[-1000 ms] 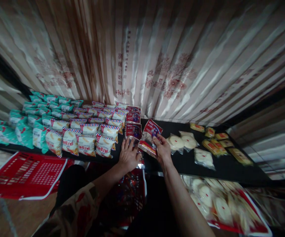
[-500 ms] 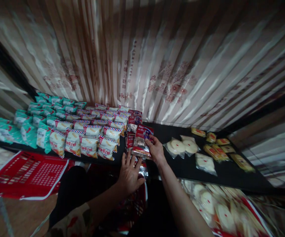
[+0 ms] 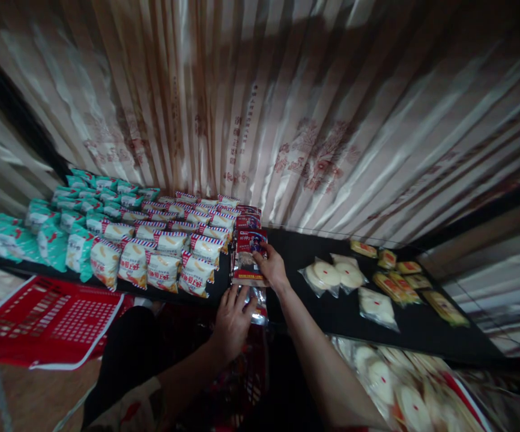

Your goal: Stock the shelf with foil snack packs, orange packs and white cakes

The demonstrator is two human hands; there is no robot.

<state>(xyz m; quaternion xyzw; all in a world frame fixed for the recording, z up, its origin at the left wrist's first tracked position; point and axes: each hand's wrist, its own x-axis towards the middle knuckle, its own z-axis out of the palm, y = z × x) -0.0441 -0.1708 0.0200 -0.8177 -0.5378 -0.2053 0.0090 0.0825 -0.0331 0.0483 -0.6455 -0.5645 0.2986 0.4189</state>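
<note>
Pinching a flat, rectangular, dark-red plastic packet by its three-o'clock edge, the bare right hand is nearer; the packet lies toward nine o'clock from its fingers, long axis twelve-to-six, over the black table. The left hand, fingers loosely spread, sits near six.

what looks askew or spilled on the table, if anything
The yellow packs at the right end of the table lie at mixed angles, untidy against the neat rows of teal bags and white bags. The red packet in the right hand sits roughly in line with those behind it. I see no spill.
</note>
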